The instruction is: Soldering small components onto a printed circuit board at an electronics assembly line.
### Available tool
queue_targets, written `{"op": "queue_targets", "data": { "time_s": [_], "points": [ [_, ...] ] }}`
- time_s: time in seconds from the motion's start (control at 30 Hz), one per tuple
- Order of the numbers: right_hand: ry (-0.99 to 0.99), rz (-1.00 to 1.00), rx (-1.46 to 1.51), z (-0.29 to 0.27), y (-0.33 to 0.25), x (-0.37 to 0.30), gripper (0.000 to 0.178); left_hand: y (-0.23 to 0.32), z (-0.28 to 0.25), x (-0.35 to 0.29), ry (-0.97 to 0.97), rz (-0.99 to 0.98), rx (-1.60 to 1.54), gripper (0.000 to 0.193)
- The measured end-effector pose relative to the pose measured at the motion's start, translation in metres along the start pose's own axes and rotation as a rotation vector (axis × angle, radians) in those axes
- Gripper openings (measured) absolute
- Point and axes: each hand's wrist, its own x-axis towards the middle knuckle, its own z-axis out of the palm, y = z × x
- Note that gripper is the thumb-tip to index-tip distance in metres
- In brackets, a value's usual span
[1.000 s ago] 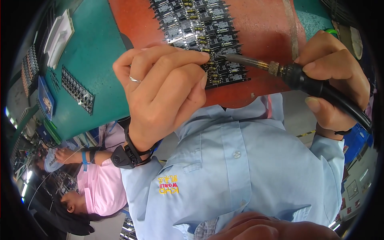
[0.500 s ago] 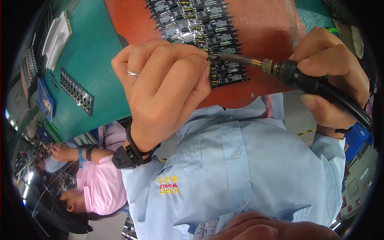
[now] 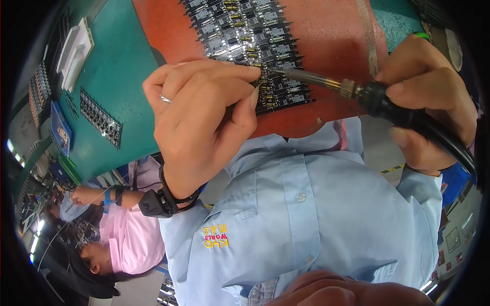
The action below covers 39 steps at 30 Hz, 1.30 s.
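My right hand (image 3: pixel 426 97) grips a soldering iron (image 3: pixel 390 104) by its black handle. The metal tip points left and reaches over a panel of black circuit boards (image 3: pixel 278 35), close to the fingertips of my left hand (image 3: pixel 201 109). Those fingers are drawn together in a pinch at the panel's near part. A thin, small thing seems to show at their tips, too fine to name. Rows of small yellow parts and bright solder points run along the panel. My left hand covers its near left corner.
An orange-red mat (image 3: pixel 337 30) lies under the panel on a green table (image 3: pixel 127 56). To the left are a smaller circuit board strip (image 3: pixel 101 117), a white plastic piece (image 3: pixel 75 53) and a blue tray (image 3: pixel 61 127). A person in pink (image 3: pixel 132 229) sits at lower left.
My left fingertips have drawn slightly left, and its thumb has come down a little from the fingers. The iron's tip has shifted slightly right. The panel appears a little further left in view.
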Motion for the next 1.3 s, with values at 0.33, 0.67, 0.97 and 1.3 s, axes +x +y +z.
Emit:
{"op": "queue_targets", "data": {
  "time_s": [0.33,0.67,0.97,1.3],
  "points": [
    [0.073,0.011,-0.08,-0.003,-0.012,-0.002,0.041,-0.008,0.007,-0.022,0.271,-0.181,-0.313,0.016],
    [0.035,0.061,-0.044,0.005,-0.008,0.022,0.035,-0.004,0.006,-0.008,0.173,-0.199,-0.212,0.019],
    [-0.023,0.064,-0.034,0.001,-0.003,0.029,0.035,-0.007,0.005,-0.002,0.066,-0.156,-0.149,0.022],
    [-0.07,0.001,-0.069,-0.003,0.001,0.032,0.036,-0.01,0.009,-0.001,0.086,-0.17,-0.155,0.022]
  ]
}}
